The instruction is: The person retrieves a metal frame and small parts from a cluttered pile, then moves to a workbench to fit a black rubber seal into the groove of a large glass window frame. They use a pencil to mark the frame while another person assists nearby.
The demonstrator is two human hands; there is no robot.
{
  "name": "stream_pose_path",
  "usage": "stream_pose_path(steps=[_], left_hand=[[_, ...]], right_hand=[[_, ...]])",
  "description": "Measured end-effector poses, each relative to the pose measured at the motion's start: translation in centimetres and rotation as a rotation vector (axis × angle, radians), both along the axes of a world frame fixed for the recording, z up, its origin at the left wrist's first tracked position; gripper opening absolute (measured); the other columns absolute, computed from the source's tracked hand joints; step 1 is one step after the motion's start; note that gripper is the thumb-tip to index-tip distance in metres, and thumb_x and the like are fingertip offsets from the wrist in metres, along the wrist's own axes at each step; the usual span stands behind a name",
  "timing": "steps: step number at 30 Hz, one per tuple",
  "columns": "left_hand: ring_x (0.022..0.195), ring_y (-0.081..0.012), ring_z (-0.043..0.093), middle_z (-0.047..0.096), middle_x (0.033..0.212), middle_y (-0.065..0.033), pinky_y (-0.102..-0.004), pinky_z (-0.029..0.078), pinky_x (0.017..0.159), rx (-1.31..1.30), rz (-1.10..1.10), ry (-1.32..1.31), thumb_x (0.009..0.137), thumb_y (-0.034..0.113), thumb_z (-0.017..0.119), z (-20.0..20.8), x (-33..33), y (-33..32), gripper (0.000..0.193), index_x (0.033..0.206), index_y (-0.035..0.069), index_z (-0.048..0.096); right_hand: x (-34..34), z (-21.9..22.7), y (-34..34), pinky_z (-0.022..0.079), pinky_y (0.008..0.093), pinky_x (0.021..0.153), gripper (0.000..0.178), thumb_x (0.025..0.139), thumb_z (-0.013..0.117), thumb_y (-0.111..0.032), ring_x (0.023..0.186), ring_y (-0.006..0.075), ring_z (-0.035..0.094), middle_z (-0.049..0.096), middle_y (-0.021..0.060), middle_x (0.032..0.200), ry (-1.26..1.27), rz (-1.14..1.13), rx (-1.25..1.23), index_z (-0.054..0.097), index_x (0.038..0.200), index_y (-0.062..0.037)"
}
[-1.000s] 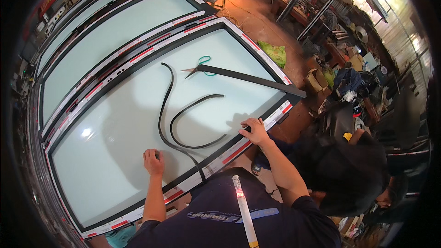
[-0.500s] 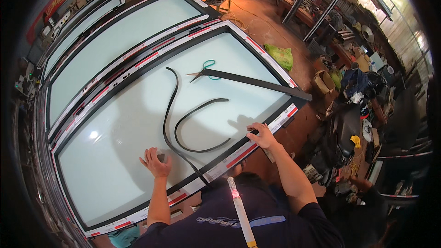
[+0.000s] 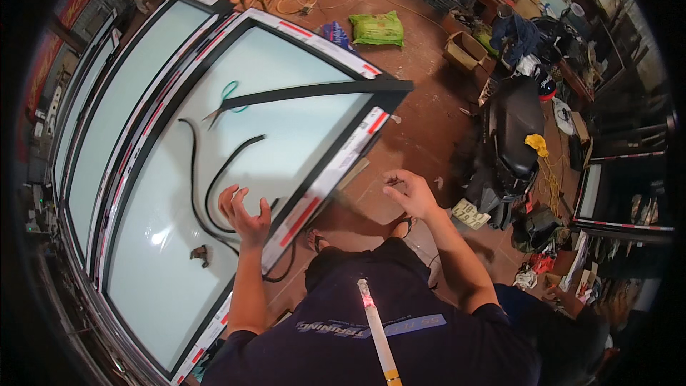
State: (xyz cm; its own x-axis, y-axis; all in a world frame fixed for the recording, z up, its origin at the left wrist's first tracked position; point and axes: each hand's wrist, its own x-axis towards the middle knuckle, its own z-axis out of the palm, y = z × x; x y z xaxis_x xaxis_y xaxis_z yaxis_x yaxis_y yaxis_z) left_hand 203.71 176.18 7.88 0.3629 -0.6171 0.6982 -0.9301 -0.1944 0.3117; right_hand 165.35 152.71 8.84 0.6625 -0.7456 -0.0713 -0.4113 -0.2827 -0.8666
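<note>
My left hand (image 3: 245,216) hovers with fingers apart over the near part of a glazed panel, close to its white-and-red taped black frame (image 3: 300,218). It partly covers two bent black rubber strips; the long strip (image 3: 193,171) and the shorter strip (image 3: 227,162) lie on the glass (image 3: 153,271). My right hand (image 3: 409,193) is in the air beyond the frame, above the floor, fingers loosely bent and nothing in it. A small dark brown piece (image 3: 200,254) rests on the glass. Farther back are teal-handled scissors (image 3: 230,90), partly under a flat black bar (image 3: 314,93).
More framed glass panels (image 3: 136,78) lie at the left. A green sack (image 3: 377,28) and a cardboard box (image 3: 468,51) sit on the tiled floor (image 3: 400,121). At the right stands a motorbike (image 3: 507,136) near clutter. The bar's end juts past the panel's corner.
The view has turned right, so the panel appears farther left. My right hand has left the panel's edge and is now over the floor. My left hand is nearer the frame.
</note>
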Motion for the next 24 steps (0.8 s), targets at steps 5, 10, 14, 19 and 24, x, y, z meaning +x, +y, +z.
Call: stream_pose_path(steps=[5,10,14,19,24], left_hand=[[0.131,-0.0426,0.053,0.06,0.135,-0.0198,-0.0552,0.042,0.114,0.085,-0.067,0.058,0.08,0.017,0.083,-0.1,-9.8,-12.0,0.052,0.126,0.006,0.063],[0.127,-0.0418,0.056,0.062,0.13,-0.0194,-0.0537,0.045,0.112,0.138,-0.113,0.146,0.079,0.018,0.084,0.0,-17.3,-20.8,0.046,0.12,0.009,0.066],[0.125,-0.0406,0.058,0.063,0.128,-0.017,-0.0538,0.047,0.109,0.108,-0.133,0.128,0.077,0.024,0.085,0.6,-20.3,-25.2,0.048,0.119,0.008,0.067],[0.123,-0.0402,0.057,0.061,0.126,-0.0164,-0.052,0.047,0.109,0.099,-0.077,0.166,0.077,0.023,0.086,0.0,-21.8,-29.7,0.049,0.119,0.006,0.067],[0.124,-0.0407,0.056,0.061,0.128,-0.0165,-0.0521,0.048,0.108,0.016,-0.003,0.223,0.078,0.02,0.086,-2.1,-21.7,-35.9,0.049,0.12,0.005,0.067]], right_hand=[[-13.3,-3.1,-4.6,0.06,0.0428,0.093,0.035,0.096,0.08,-0.025,0.106,0.0328,0.076,0.077,0.0168,0.11,0.001,-0.057,0.082,0.073,0.122,-0.0023],[-26.3,-5.3,-7.3,0.059,0.0376,0.093,0.032,0.095,0.082,-0.015,0.101,0.0226,0.076,0.079,0.0136,0.11,0.062,-0.055,0.083,0.074,0.123,-0.0011],[-31.2,-8.0,-9.1,0.06,0.0368,0.092,0.037,0.094,0.085,-0.014,0.101,0.0249,0.078,0.079,0.0151,0.11,0.19,-0.179,0.209,0.073,0.127,-0.0017],[-30.2,-10.1,-14.7,0.061,0.0354,0.092,0.04,0.098,0.083,-0.016,0.107,0.023,0.078,0.081,0.0149,0.118,0.119,-0.124,0.358,0.072,0.133,0.0013],[-24.3,-9.6,-24.3,0.061,0.0373,0.094,0.042,0.098,0.083,-0.016,0.109,0.0241,0.078,0.081,0.0157,0.119,0.129,0.073,0.29,0.071,0.133,0.0026]])
